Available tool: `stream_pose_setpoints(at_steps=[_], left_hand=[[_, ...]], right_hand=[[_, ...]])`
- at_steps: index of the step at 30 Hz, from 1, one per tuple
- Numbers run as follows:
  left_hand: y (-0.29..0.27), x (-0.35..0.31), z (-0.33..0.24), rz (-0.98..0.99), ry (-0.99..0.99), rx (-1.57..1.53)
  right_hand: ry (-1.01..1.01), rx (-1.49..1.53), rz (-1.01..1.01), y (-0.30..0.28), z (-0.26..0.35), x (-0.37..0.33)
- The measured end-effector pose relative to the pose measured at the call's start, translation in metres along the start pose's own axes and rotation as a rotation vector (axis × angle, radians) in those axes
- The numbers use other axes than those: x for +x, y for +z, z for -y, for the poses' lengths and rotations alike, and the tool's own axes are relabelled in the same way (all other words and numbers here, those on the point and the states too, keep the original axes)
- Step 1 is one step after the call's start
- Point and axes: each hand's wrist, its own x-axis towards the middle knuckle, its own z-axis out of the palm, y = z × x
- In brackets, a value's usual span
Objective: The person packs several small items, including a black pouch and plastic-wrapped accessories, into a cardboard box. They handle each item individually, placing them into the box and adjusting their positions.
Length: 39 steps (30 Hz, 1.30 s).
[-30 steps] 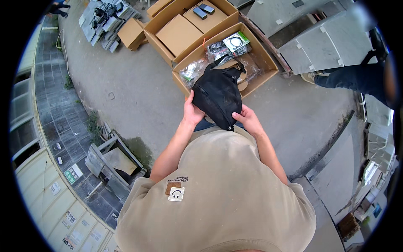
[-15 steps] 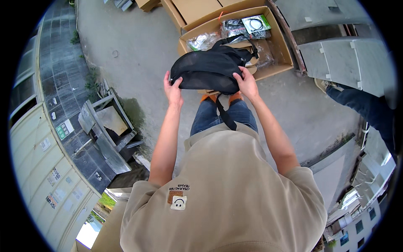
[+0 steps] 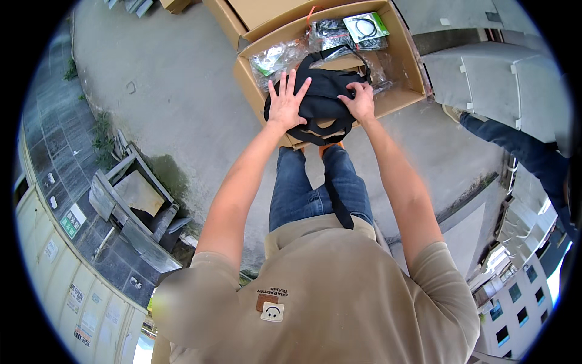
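A black fabric bag (image 3: pixel 327 97) with loose straps lies across the near side of an open cardboard box (image 3: pixel 397 104). My left hand (image 3: pixel 286 104) rests on the bag's left part, palm down and fingers spread. At the bag's right end, the bent fingers of my right hand (image 3: pixel 360 102) pinch its fabric; the fingertips are partly hidden. One long black strap (image 3: pixel 339 203) hangs from the bag toward my shirt. Behind the bag, the box holds clear plastic packaging (image 3: pixel 276 57), several dark wrapped items (image 3: pixel 330 36) and a green-and-white packet with a black cable (image 3: pixel 366 28).
Another cardboard box (image 3: pixel 267 12) adjoins the far side. Grey metal panels (image 3: pixel 485 79) stand at the right, near a person's dark-trousered leg (image 3: pixel 515 136). A broken wooden frame (image 3: pixel 136 200) lies on the left beside dark paving. Concrete ground (image 3: pixel 163 79) surrounds the box.
The bag has gone from being held up between both hands to lying on the box. My left hand has let go of its edge and spread flat on top; my right hand still grips it.
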Motion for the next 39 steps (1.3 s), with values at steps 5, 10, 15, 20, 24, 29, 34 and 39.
stream_pose_setpoints(at_steps=[5,10,15,20,24,29,34,39], left_hand=[[0.052,0.024,0.006,0.246,0.005,-0.065],[0.080,-0.001,-0.010,0.166,-0.026,-0.151],[0.069,-0.013,-0.025,0.072,0.010,-0.282],[0.072,0.000,-0.019,0.085,0.068,-0.436],[0.077,0.001,-0.012,0.221,-0.081,-0.290],[0.079,-0.006,-0.011,0.028,-0.068,-0.317],[0.091,-0.002,-0.005,0.262,-0.100,-0.370],[0.074,0.004,-0.006,0.116,-0.162,-0.402]], right_hand=[[0.115,0.037,0.001,0.032,-0.007,0.000],[0.239,0.092,0.101,0.027,0.002,-0.003],[0.129,0.123,0.039,0.011,-0.011,-0.001],[0.173,-0.087,0.045,0.010,-0.033,0.021],[0.398,-0.190,0.374,0.005,0.001,0.030],[0.215,0.063,0.150,0.017,-0.002,0.018],[0.282,-0.097,0.182,0.016,-0.023,0.016],[0.310,-0.082,0.024,-0.008,-0.005,0.028]])
